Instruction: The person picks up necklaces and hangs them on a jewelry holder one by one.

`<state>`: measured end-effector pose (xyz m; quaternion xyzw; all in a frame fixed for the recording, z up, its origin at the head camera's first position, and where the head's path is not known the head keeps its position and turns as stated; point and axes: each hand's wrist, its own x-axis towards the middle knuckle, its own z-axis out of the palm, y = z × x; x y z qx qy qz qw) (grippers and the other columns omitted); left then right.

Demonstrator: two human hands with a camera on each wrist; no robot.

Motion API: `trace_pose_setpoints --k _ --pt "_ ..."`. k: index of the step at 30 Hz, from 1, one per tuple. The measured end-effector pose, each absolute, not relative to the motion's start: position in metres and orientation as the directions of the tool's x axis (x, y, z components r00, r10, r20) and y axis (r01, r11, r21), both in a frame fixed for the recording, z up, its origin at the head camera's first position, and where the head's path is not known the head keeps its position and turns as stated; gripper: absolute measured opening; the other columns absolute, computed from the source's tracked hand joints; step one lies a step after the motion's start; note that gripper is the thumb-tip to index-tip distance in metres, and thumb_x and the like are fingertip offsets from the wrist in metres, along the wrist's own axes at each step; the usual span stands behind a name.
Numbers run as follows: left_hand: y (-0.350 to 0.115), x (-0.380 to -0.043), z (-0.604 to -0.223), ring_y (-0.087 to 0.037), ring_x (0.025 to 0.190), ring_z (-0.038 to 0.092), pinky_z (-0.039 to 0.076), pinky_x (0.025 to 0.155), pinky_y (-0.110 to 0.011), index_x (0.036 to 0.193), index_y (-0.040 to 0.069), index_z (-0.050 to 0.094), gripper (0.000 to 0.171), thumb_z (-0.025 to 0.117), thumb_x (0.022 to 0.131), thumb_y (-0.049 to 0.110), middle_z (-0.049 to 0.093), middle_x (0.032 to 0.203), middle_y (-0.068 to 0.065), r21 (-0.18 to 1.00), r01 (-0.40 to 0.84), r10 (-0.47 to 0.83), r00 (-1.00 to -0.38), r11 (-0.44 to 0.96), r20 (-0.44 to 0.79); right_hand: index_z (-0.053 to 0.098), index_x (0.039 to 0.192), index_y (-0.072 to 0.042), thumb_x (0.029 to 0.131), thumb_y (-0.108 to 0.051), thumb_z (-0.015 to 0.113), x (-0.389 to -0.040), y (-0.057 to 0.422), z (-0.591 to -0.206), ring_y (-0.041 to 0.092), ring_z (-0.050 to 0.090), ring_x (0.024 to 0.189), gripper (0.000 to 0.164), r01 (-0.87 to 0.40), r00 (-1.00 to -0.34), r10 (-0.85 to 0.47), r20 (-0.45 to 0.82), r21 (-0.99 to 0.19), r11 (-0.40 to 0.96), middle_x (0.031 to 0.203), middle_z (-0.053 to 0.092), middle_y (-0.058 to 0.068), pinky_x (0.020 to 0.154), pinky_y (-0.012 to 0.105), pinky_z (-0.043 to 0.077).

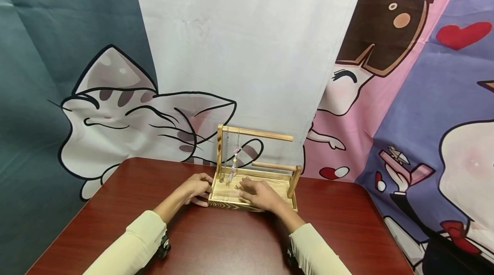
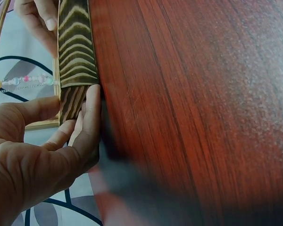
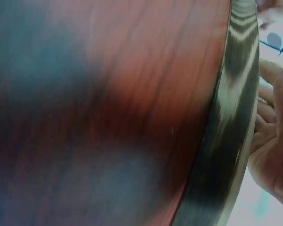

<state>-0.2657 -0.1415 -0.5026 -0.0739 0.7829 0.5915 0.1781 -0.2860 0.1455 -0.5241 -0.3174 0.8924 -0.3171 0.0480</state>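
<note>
A wooden jewelry stand (image 1: 251,204) with a shallow tray and dark wavy grain stands on the table. My left hand (image 1: 198,187) grips its left end, the thumb (image 2: 42,108) on one side of the wall and fingers on the other. My right hand (image 1: 262,193) is over the tray, its fingertips beside a small piece of jewelry (image 1: 238,187); whether they pinch it is too small to tell. In the right wrist view, the tray wall (image 3: 228,117) partly hides the right fingers. A beaded necklace (image 1: 233,163) and a thin chain (image 1: 226,150) hang from the upper bar.
The stand's upper bar (image 1: 266,134) and lower bar (image 1: 274,166) run across above the tray. Another small ring-like piece (image 1: 224,198) lies near the tray's front left corner. Beneath is a reddish-brown table (image 1: 231,240), with a cartoon-printed curtain (image 1: 247,52) behind it.
</note>
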Motion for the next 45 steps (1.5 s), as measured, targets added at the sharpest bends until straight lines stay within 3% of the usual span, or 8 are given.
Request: trace_pose_setpoints --k 5,12,19,24,28,35,45 --pt "-0.141 -0.266 -0.503 -0.028 0.092 0.073 0.074 0.067 -0.04 0.143 -0.003 0.061 0.047 0.068 0.097 -0.001 0.073 0.114 -0.022 0.899 -0.326 0.095 -0.926 0.292 -0.366 0.075 0.143 -0.002 0.107 -0.02 0.076 -0.297 0.154 -0.524 0.037 0.075 0.135 0.041 -0.507 -0.822 -0.552 0.142 -0.622 0.596 0.142 0.079 0.017 0.123 0.06 0.058" --pt "-0.142 -0.267 -0.507 -0.028 0.093 0.074 0.073 0.066 -0.04 0.142 -0.003 0.061 0.046 0.069 0.097 0.0 0.073 0.115 -0.023 0.899 -0.326 0.089 -0.927 0.293 -0.365 0.082 0.13 -0.001 0.104 -0.016 0.08 -0.31 0.158 -0.525 0.038 0.078 0.128 0.03 -0.483 -0.851 -0.496 0.171 -0.624 0.614 0.132 0.082 0.019 0.116 0.059 0.062" --pt "-0.142 -0.267 -0.507 -0.029 0.094 0.074 0.074 0.067 -0.04 0.142 -0.002 0.061 0.045 0.069 0.097 -0.001 0.072 0.116 -0.023 0.897 -0.327 0.085 -0.927 0.296 -0.366 0.085 0.118 -0.001 0.101 -0.012 0.083 -0.319 0.16 -0.533 0.031 0.081 0.106 0.021 -0.507 -0.847 -0.494 0.197 -0.582 0.636 0.12 0.085 0.016 0.099 0.044 0.07" --pt "-0.142 -0.265 -0.507 -0.03 0.095 0.074 0.074 0.067 -0.04 0.142 -0.003 0.061 0.046 0.068 0.097 0.0 0.072 0.116 -0.023 0.898 -0.325 0.085 -0.928 0.298 -0.364 0.085 0.113 0.001 0.1 -0.007 0.081 -0.323 0.163 -0.54 0.039 0.08 0.114 0.015 -0.578 -0.806 -0.532 0.26 -0.541 0.611 0.119 0.085 0.019 0.106 0.054 0.067" --pt "-0.141 -0.265 -0.506 -0.03 0.094 0.075 0.074 0.067 -0.04 0.142 -0.003 0.062 0.045 0.068 0.097 -0.001 0.073 0.117 -0.024 0.899 -0.322 0.087 -0.928 0.296 -0.361 0.085 0.105 0.0 0.098 -0.004 0.081 -0.326 0.164 -0.544 0.038 0.08 0.112 0.009 -0.635 -0.768 -0.558 0.315 -0.496 0.593 0.112 0.085 0.017 0.105 0.054 0.067" --pt "-0.141 -0.266 -0.505 -0.029 0.094 0.075 0.074 0.067 -0.04 0.142 -0.003 0.061 0.045 0.068 0.097 -0.001 0.073 0.117 -0.024 0.9 -0.321 0.088 -0.929 0.296 -0.361 0.084 0.098 -0.004 0.1 -0.006 0.081 -0.325 0.161 -0.542 0.035 0.079 0.112 0.004 -0.591 -0.801 -0.533 0.274 -0.507 0.628 0.112 0.085 0.013 0.107 0.047 0.067" --pt "-0.141 -0.266 -0.505 -0.029 0.093 0.074 0.073 0.066 -0.039 0.142 -0.003 0.062 0.046 0.068 0.097 0.0 0.073 0.117 -0.024 0.9 -0.317 0.086 -0.93 0.3 -0.356 0.078 0.091 -0.005 0.102 -0.005 0.079 -0.323 0.16 -0.541 0.033 0.078 0.115 0.011 -0.555 -0.823 -0.515 0.24 -0.532 0.639 0.114 0.082 0.013 0.109 0.047 0.065"
